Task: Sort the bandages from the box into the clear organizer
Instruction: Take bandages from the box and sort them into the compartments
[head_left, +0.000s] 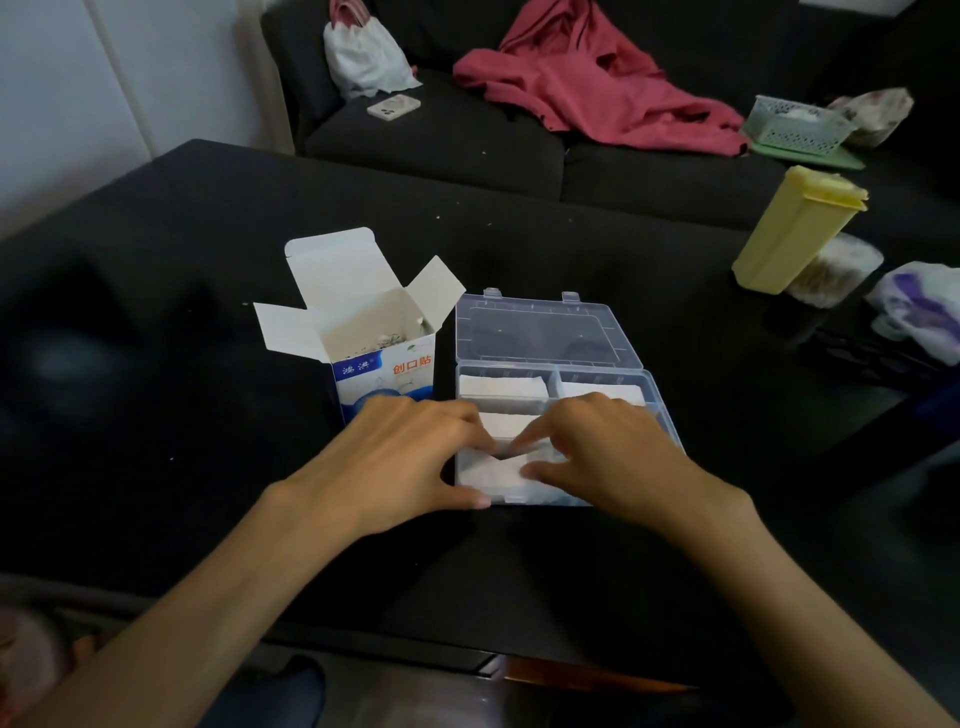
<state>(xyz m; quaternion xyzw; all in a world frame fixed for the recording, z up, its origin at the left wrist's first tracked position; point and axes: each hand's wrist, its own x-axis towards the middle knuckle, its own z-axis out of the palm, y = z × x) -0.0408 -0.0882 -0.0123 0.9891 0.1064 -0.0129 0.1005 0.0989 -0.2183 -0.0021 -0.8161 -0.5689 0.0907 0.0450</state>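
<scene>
A: What are the hands doing at the clear organizer (563, 364)?

B: Both are reaching into its near-left compartment. The left hand (415, 457) is curling its fingers down onto the white bandages (491, 472) lying there, thumb resting at the organizer's near edge. The right hand (605, 452) is pointing its forefinger into the same compartment, thumb touching the stack. Whether either grip is actually pinching a bandage, I cannot tell; the fingers are narrow and bent, touching the paper.

A: And what is sitting in the organizer?

B: White bandage stacks are lying in the two far compartments and in the middle-left one too. Its lid is lying open flat, beyond the compartments.

A: The box (371, 338)?

B: It is standing just left of the organizer, flaps open, a few pieces showing inside.

A: Anything else near?

B: Right of the organizer, well apart on the black bench (156, 364), a yellow container (795, 234) is leaning. Beyond the organizer, a red garment (597, 78) is lying on the sofa.
</scene>
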